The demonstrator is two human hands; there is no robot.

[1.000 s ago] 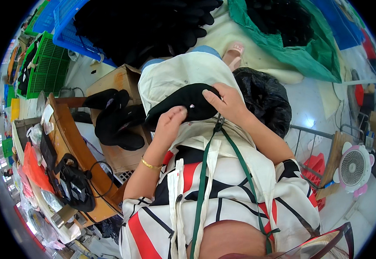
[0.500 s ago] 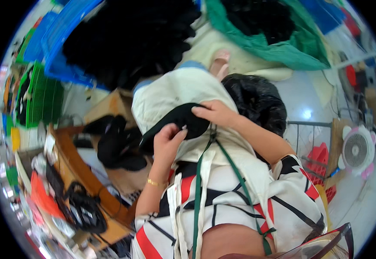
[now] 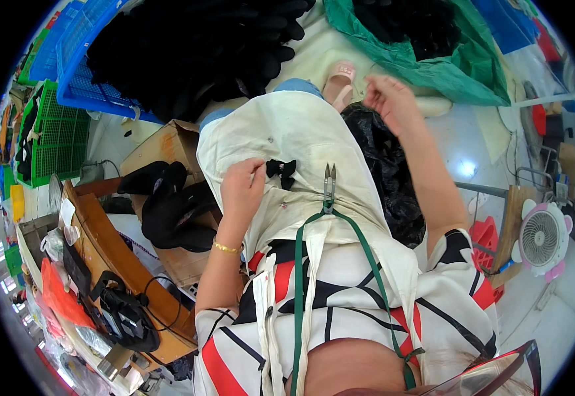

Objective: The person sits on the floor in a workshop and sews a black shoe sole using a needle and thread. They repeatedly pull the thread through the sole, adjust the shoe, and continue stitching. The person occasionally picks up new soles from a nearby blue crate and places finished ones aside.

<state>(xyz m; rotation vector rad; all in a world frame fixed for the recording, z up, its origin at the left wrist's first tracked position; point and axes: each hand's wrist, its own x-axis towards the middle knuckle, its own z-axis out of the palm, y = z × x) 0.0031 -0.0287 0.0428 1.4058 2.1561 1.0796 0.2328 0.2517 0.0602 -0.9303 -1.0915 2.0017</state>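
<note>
My left hand (image 3: 243, 188) is over the left side of my lap, its fingers closed in a pinch at the edge of a small black fabric piece (image 3: 282, 173) shaped like a bow. The piece rests against my white apron (image 3: 281, 125). My right hand (image 3: 391, 104) reaches forward and right over a black plastic bag (image 3: 386, 165), holding nothing, fingers apart. Small pointed thread snips (image 3: 329, 185) hang at my waist from a green cord (image 3: 360, 244).
A blue crate (image 3: 102, 92) heaped with black padded pieces (image 3: 201, 53) stands ahead left. Ahead right lies a green sack (image 3: 459, 82) with more black pieces. More black pieces (image 3: 175, 211) lie on a cardboard box (image 3: 168, 148) beside a wooden table (image 3: 115, 257). A fan (image 3: 540, 231) is at right.
The oval black piece that both hands held over my lap is gone from them. My right hand has swung forward and right. The snips and small black bow now show.
</note>
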